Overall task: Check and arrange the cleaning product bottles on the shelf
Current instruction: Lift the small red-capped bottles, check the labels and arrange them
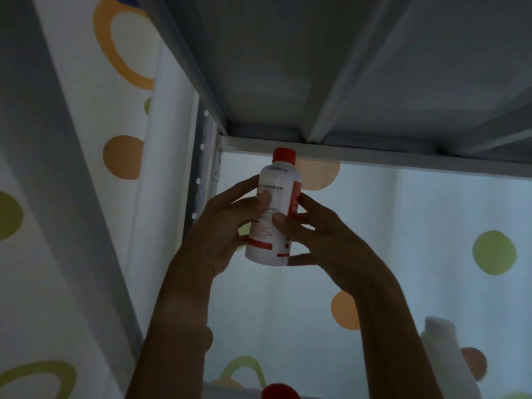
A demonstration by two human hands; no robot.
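While the white bottle (273, 214) is held aloft under the upper shelf (345, 152) — left hand (221, 226) and right hand (319, 234) curled round it — checking is judged underway; placement remains, and other bottles (440, 352) below are unsorted.

We hold the white plastic bottle with the red screw cap (273, 208) upright between our hands, the left hand (221, 226) on its left side and the right hand (319, 234) on its right. It sits just below the grey metal shelf board (316, 67) overhead. Behind it hangs the white curtain printed with orange and green circles (403, 226). A white plastic bottle (443, 349) stands at lower right, and a round red cap (280, 391) lies below our hands.
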